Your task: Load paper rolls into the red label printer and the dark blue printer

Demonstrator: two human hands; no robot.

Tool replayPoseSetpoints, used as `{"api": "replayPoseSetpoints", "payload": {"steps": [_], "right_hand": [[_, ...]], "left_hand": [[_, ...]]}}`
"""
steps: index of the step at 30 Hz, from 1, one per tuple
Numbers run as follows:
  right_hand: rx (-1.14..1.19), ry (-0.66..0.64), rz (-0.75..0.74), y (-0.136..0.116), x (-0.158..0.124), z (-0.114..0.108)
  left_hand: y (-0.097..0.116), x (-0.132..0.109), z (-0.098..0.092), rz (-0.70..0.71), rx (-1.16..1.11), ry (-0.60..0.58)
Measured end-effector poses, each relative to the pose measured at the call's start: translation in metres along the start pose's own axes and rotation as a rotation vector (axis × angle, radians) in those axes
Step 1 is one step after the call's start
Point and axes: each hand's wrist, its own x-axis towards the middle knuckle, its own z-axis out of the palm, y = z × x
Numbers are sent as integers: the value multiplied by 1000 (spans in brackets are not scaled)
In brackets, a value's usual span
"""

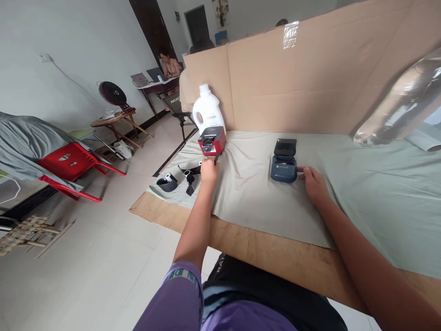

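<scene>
A small dark blue printer [284, 171] stands on the cloth with its black lid [285, 147] raised. My right hand [313, 183] is at its right side, fingers reaching out and the fingertips at or very near its edge. Further left, my left hand [209, 171] is closed around a small dark piece [217, 159] whose kind I cannot make out. Just beyond that hand sits a red and black boxy device [217, 141] with an open front. Black strips with white rolls [189, 178] lie left of my left wrist, beside a curled black band [167, 184].
A white jug [208, 110] stands behind the red device. A cardboard wall [292, 82] borders the back, and a clear plastic-wrapped bundle [396, 108] leans at right. The wooden edge [251, 239] runs along the front. A person [170, 66] sits at a far desk; a red stool [69, 161] is at left.
</scene>
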Motion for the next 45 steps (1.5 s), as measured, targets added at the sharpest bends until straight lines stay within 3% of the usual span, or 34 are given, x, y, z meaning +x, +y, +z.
{"api": "replayPoseSetpoints", "payload": {"steps": [12, 20, 30, 35, 39, 41, 45], "right_hand": [[-18, 6, -18, 0, 1, 1], [-14, 2, -10, -2, -1, 0], [-15, -7, 20, -2, -2, -2], [-15, -17, 18, -2, -1, -3], [-24, -9, 17, -2, 0, -2], [-23, -14, 21, -1, 0, -2], [-19, -24, 20, 0, 1, -1]], "left_hand": [[9, 6, 9, -6, 118, -189], [5, -1, 1, -51, 150, -178], [16, -11, -8, -44, 248, -200], [22, -13, -35, -18, 205, 11], [1, -19, -76, -173, 170, 217], [-18, -25, -92, -312, 196, 174], [-55, -35, -101, -493, 197, -142]]}}
